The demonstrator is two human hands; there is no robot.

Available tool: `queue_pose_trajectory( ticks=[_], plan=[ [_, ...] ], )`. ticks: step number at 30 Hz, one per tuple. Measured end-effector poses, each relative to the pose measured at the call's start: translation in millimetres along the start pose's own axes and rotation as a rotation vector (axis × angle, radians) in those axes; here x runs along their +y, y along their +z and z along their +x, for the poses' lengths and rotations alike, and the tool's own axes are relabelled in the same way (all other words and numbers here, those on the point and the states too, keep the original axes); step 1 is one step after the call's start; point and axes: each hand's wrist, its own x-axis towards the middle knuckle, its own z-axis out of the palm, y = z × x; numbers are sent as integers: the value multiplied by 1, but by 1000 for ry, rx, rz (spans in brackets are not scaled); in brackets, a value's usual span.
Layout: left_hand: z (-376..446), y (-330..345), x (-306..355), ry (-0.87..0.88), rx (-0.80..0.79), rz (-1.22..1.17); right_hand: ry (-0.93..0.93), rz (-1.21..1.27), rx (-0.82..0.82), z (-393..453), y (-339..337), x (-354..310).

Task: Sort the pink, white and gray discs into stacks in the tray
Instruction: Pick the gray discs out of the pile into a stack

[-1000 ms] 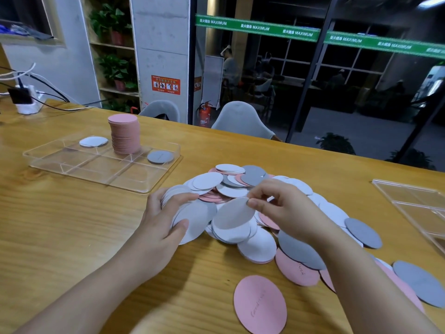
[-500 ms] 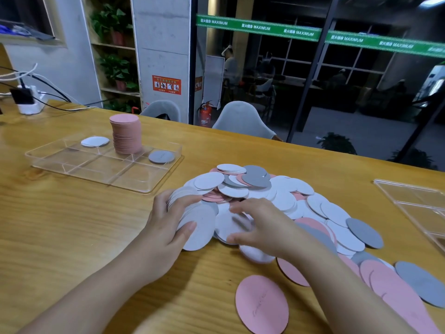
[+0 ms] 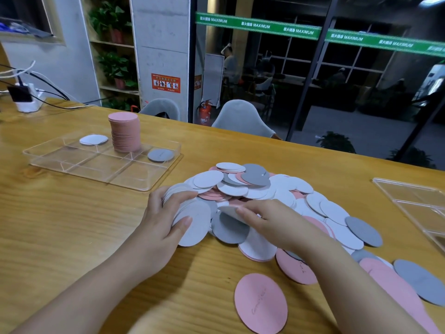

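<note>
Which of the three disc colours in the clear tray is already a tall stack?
The pink discs, in the middle far compartment of the clear plastic tray. The white disc and gray disc beside them lie flat, not stacked high.

Pink, white, gray discs (image 3: 243,186)

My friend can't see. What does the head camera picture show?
Two hands sort a big pile of pink, white and gray discs on a wooden table: the left hand holds a bunch of white discs while the right hand lifts one white disc from the pile. Behind, a clear tray holds a tall pink stack.
</note>
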Motion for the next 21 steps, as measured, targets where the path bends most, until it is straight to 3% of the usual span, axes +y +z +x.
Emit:
queue_pose_trajectory(
  ticks=[5, 13, 18, 21],
  plan=[
    [0, -1, 0, 4, 14, -3, -101, -171, 58, 1, 7, -4],
    [1, -3, -1, -58, 23, 13, -170, 77, -91, -4, 6, -18],
    [0, 1, 1, -56, -8, -25, -226, 115, 201, 5, 29, -19],
    [-1, 0, 1, -63, -16, -16, -196, 208, 294, 6, 36, -21]
  ],
)
